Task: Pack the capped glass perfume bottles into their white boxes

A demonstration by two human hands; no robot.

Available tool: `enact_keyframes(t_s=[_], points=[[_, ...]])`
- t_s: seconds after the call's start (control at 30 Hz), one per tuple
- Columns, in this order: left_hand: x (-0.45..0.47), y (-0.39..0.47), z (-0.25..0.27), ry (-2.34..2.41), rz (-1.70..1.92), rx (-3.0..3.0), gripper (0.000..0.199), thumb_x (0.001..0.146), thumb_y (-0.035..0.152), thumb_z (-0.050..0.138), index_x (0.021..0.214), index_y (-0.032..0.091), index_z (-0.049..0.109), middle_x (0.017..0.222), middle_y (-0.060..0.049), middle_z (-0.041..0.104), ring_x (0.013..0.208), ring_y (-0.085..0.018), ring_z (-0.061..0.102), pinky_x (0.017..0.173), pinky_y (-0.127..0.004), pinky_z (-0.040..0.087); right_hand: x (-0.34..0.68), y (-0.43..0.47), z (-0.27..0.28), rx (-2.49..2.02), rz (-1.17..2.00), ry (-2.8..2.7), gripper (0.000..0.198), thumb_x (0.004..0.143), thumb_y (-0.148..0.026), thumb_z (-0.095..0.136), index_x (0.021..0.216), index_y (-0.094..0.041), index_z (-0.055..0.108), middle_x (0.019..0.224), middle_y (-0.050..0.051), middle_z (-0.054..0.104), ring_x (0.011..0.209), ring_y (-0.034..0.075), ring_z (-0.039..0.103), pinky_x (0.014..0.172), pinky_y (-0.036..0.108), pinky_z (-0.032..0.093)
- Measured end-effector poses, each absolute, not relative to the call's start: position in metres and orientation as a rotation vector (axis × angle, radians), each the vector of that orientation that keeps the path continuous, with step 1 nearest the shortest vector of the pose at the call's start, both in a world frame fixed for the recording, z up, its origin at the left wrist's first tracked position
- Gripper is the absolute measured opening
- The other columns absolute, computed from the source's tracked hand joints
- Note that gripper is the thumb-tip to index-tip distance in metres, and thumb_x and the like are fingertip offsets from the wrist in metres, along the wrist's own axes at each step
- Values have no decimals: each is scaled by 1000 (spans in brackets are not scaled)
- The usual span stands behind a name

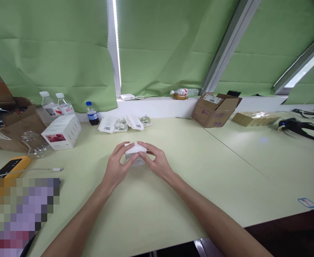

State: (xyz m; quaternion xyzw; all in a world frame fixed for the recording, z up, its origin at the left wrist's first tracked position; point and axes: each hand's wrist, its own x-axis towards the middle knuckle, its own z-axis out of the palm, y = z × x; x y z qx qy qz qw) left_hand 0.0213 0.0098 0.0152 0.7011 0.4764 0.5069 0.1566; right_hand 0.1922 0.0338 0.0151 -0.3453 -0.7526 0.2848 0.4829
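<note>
A small white box (135, 160) stands on the pale table in front of me, with rows of tiny marks on its top. My left hand (117, 165) grips its left side, the thumb on the near face and the fingers curled around the top left. From the other side my right hand (158, 162) holds the same box, thumb against the near face and fingertips over the top edge. The two thumbs nearly meet. My fingers partly cover the box's sides. Beyond it lie white packets (107, 125) with round clear items.
Left of my hands stand a block of white boxes (61, 134), a clear plastic jar (36, 144) and a yellow power strip (17, 166). A blue-capped bottle (92, 115) is near the wall. Farther right sit an open carton (213, 110) and a black device (301, 128).
</note>
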Motion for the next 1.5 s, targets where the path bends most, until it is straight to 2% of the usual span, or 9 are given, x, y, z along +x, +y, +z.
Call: enact_keyframes(t_s=[0.3, 0.5, 0.67, 0.8, 0.93, 1.2, 1.37, 1.5], points=[[24, 6, 15, 1545, 1398, 2177, 32, 88, 38, 52, 117, 28, 58, 133, -4, 49, 120, -19, 49, 96, -34, 46, 192, 33, 11, -935, 364, -1982, 39, 90, -32, 48, 129, -31, 51, 116, 3, 62, 102, 19, 59, 84, 34, 52], [28, 3, 15, 1577, 1370, 2310, 38, 88, 38, 50, 124, 27, 53, 138, -7, 44, 125, -22, 44, 97, -37, 45, 189, 30, 13, -981, 171, -2051, 43, 90, -35, 48, 131, -27, 49, 131, 5, 54, 126, 21, 45, 90, 35, 51], [26, 6, 15, 1675, 1315, 2429, 36, 89, 39, 49, 121, 24, 54, 134, -6, 51, 121, -22, 49, 95, -35, 46, 192, 31, 17, -1103, -54, -2070, 38, 90, -36, 47, 126, -30, 55, 133, 6, 51, 119, 23, 50, 87, 36, 52], [24, 9, 16, 1706, 1270, 2505, 34, 89, 41, 48, 116, 23, 55, 133, -7, 52, 115, -23, 54, 88, -34, 49, 193, 33, 21, -1110, -164, -2104, 34, 92, -34, 44, 123, -30, 57, 129, 7, 55, 120, 25, 48, 83, 37, 52], [24, 10, 18, 1674, 1268, 2505, 31, 89, 42, 46, 113, 22, 54, 131, -8, 54, 111, -23, 58, 80, -31, 51, 193, 35, 23, -1106, -149, -2139, 34, 93, -33, 41, 123, -29, 56, 124, 8, 58, 121, 27, 46, 80, 38, 52], [23, 12, 20, 1597, 1279, 2461, 21, 91, 38, 45, 103, 22, 51, 131, -10, 53, 111, -23, 59, 78, -31, 51, 193, 36, 24, -1090, -94, -2140, 27, 94, -34, 40, 113, -26, 58, 114, 8, 64, 115, 25, 52, 73, 34, 50], [21, 14, 19, 1584, 1285, 2489, 19, 91, 37, 46, 101, 21, 50, 130, -10, 55, 113, -23, 58, 75, -29, 51, 194, 37, 26, -1095, -54, -2122, 24, 94, -40, 41, 105, -23, 56, 114, 8, 64, 111, 24, 56, 67, 32, 50], [18, 13, 18, 1548, 1329, 2486, 19, 91, 36, 47, 103, 21, 51, 132, -10, 54, 112, -24, 59, 72, -30, 53, 195, 37, 25, -1086, 73, -2063, 23, 92, -42, 45, 100, -23, 54, 116, 9, 64, 108, 24, 59, 69, 34, 52]])
